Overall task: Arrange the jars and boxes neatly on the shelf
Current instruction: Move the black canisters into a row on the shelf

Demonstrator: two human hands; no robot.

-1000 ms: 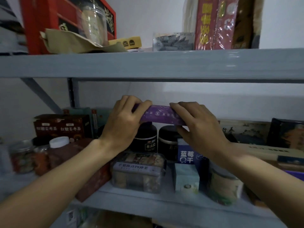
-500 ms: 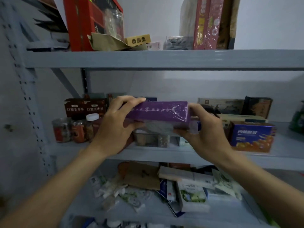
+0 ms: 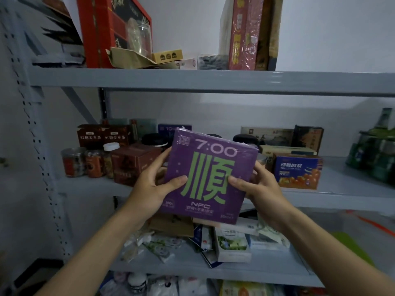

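While you hold the purple box (image 3: 210,178) up in front of the middle shelf (image 3: 346,190), face toward you, both hands are clamped on it: your left hand (image 3: 152,189) grips the left edge with the thumb across the front, and your right hand (image 3: 259,189) grips the right edge the same way, fingers wrapped behind. It sits clear of the shelf, touching nothing but your hands.

It looks like a flat, stiff carton sealed in shiny plastic wrap, so expect the surface to be slick under your thumbs. Judging by how easily it stands upright between your hands, it is probably not heavy, though the pictures cannot confirm that. Keep your hold on the two side edges, where the card is firmest, and avoid pressing the middle of the broad face, which may flex.

Behind it stand the dark-lidded jars (image 3: 155,141), with the brown box (image 3: 133,163) to the left and the blue box (image 3: 299,170) to the right. Glass may be among them, so lower the carton gently and do not shove it into that row.
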